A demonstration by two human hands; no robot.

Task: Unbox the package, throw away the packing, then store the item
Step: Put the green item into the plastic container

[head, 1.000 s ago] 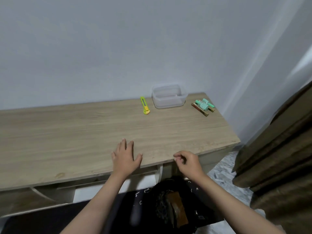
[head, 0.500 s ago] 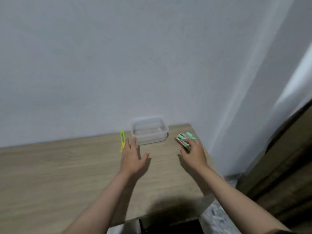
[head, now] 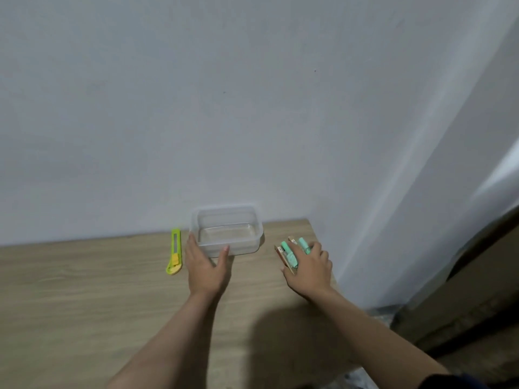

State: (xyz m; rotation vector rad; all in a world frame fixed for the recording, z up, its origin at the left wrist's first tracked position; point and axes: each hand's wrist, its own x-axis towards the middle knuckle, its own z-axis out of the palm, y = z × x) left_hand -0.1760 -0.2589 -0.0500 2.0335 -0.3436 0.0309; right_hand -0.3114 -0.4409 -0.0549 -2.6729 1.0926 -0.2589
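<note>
Filling the upper frame, one pale wall (head: 224,108) stands behind one wooden desk (head: 84,304) that spans the lower frame. Two bare hands reach over it. At centre, the left hand (head: 206,269) lies flat, fingers spread, fingertips touching the near side of one clear tub (head: 227,230) against the wall. Right of centre, the right hand (head: 309,272) curls its fingers over one package (head: 289,254) of two mint-green items, which lies on the desk. One yellow-green cutter (head: 175,252) lies just left of the left hand.
</note>
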